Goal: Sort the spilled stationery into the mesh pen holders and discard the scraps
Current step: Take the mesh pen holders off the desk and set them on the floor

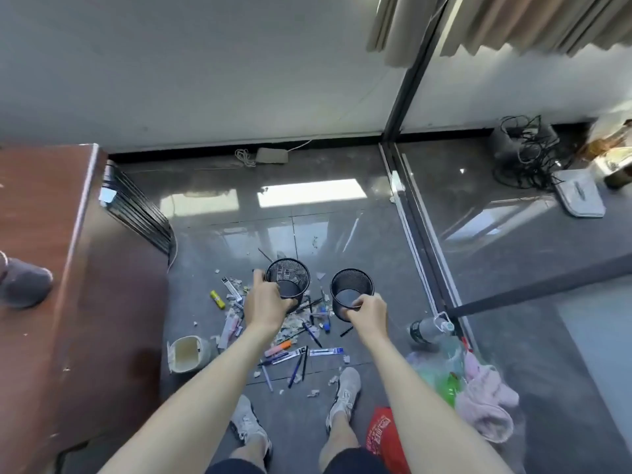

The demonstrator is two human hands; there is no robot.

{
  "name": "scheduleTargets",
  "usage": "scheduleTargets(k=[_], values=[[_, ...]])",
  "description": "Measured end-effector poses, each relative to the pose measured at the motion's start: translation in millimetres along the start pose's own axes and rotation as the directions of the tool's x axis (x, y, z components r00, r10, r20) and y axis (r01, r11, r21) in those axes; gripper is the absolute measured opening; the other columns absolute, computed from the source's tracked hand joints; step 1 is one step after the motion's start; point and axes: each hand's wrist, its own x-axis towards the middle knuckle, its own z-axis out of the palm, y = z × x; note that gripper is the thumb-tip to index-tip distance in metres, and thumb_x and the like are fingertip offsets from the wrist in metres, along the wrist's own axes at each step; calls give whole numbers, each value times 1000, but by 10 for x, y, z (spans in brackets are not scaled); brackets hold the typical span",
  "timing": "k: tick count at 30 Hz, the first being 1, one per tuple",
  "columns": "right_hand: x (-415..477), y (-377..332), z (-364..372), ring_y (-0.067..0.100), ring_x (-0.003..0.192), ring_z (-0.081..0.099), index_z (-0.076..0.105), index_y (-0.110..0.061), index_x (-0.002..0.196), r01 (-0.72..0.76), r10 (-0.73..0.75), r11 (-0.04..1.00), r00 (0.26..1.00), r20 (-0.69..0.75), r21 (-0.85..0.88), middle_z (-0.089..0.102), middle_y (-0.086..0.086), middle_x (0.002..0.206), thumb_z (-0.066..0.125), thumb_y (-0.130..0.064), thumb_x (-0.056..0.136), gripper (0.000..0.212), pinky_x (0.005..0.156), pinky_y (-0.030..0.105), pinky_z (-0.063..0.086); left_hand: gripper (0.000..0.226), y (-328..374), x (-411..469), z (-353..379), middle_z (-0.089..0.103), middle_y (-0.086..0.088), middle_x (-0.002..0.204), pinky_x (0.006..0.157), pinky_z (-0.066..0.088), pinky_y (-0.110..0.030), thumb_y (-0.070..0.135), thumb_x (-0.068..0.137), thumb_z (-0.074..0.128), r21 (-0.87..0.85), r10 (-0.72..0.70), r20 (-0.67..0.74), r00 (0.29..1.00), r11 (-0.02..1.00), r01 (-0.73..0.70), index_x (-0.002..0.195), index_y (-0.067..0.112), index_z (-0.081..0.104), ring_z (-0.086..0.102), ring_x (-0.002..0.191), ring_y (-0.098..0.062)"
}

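Two black mesh pen holders stand upright on the grey floor tiles. My left hand (265, 302) grips the near rim of the left pen holder (288, 273). My right hand (367, 311) grips the near rim of the right pen holder (352, 289). Both holders look empty inside. Below and between them lies spilled stationery: several blue and black pens (297, 364), an orange marker (282, 347), a yellow glue stick (217, 299), refill packets (326, 351) and torn paper scraps (290, 325).
A small pale waste bin (186, 354) stands left of the pile beside a brown wooden cabinet (51, 268). My two shoes (347, 388) rest just below the pile. A glass partition (420, 251), a bottle (429, 328), plastic bags, pink cloth (485, 405) and a red bag (383, 436) crowd the right.
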Motion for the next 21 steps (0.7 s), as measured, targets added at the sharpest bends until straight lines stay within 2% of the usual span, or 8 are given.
scheduleTargets(k=[3,6,8,12,14,17,19,21], values=[[316,451,-113,29,105,58,71,-1,99,-76,74,996,996,54,40,55,14,114,68,2,79,21,85,24,41,28,347,121,515,41,-9,120,70,43,-31,27,73,79,-106,-71,93,993,991,81,75,2,67,52,78,-25],[767,741,-144,30,119,51,59,3,123,-136,125,986,986,114,94,49,14,132,56,7,81,42,97,22,35,29,674,384,1021,37,-11,122,81,39,-27,18,74,78,-205,-87,159,983,971,119,92,-2,68,50,94,-22],[1081,863,-85,33,117,52,57,3,122,-284,246,938,950,193,200,48,16,131,52,4,79,43,96,27,40,41,868,534,1314,35,-12,125,80,36,-23,16,75,78,-264,-125,235,964,946,187,107,-5,64,45,93,-19],[1664,1025,215,32,80,65,43,-7,111,-590,523,499,789,323,635,48,17,108,35,13,83,35,48,24,54,41,1002,919,1918,35,-13,130,95,38,-26,10,80,73,-304,-204,348,915,899,316,116,-6,59,51,110,-27],[1888,1127,405,32,83,62,44,-1,103,-607,619,274,705,346,746,46,19,103,29,16,85,29,46,25,50,33,947,1125,2236,35,-13,130,96,35,-24,7,83,67,-297,-262,379,887,874,385,112,-6,61,50,112,-27],[2214,1334,791,23,67,57,46,-1,76,-635,703,182,618,352,751,47,15,85,33,18,82,24,59,23,51,22,756,1484,2733,36,-12,127,87,31,-20,1,84,61,-294,-314,407,858,844,449,105,-6,65,50,106,-27],[2476,1543,1108,17,54,52,43,-5,67,-658,736,171,580,349,733,40,7,71,37,20,82,29,50,12,48,23,619,1754,3089,38,-10,124,84,29,-19,-1,84,59,-276,-316,421,850,849,451,105,-6,66,51,109,-27],[2804,1780,1429,22,64,48,39,-6,63,-645,748,138,565,348,751,37,6,67,38,19,81,31,55,12,49,25,475,2079,3481,38,-8,122,87,32,-20,-2,84,57,-268,-317,426,847,850,453,107,-6,65,50,109,-26]])
